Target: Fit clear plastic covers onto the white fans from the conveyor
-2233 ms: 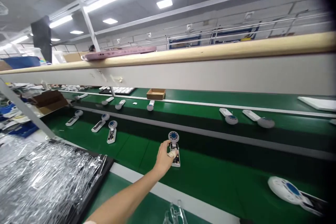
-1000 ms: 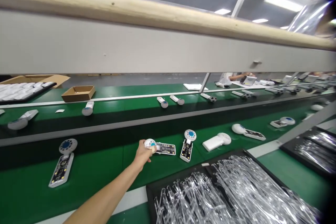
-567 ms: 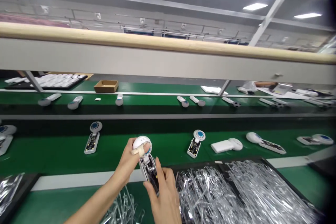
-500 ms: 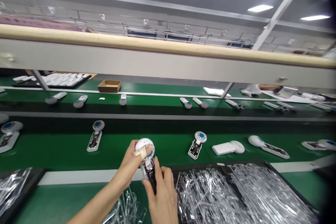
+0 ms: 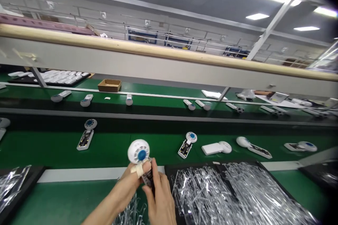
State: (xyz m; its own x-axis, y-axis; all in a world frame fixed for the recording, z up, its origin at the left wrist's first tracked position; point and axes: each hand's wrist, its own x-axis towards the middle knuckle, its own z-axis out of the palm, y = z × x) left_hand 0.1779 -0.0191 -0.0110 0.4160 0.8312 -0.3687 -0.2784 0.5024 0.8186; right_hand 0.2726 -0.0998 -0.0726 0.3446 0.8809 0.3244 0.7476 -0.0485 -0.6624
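In front of me both hands grip a small handheld fan [image 5: 138,151], tilted, with a round white slotted head and a blue hub. Its handle is uncovered and shows a dark circuit board. My left hand [image 5: 133,179], with pale tape round its thumb, is closed about the upper handle just below the head. My right hand [image 5: 161,195] wraps the lower handle, its thumb and fingers on either side. Clear plastic strips [image 5: 130,212] lie below my hands, partly hidden by them.
Similar fans, one with its board showing [image 5: 185,147], lie along the green belt [image 5: 111,153]. Black trays of clear plastic strips [image 5: 206,193] stand at right, another tray [image 5: 34,182] at left. Behind are a second belt with fans, a cardboard box [image 5: 109,85] and a beam [image 5: 169,65].
My left thumb has moved from the fan's head down to the upper handle, uncovering the blue hub. Fans on the near belt appear farther left, those on the far belt mostly slightly right.
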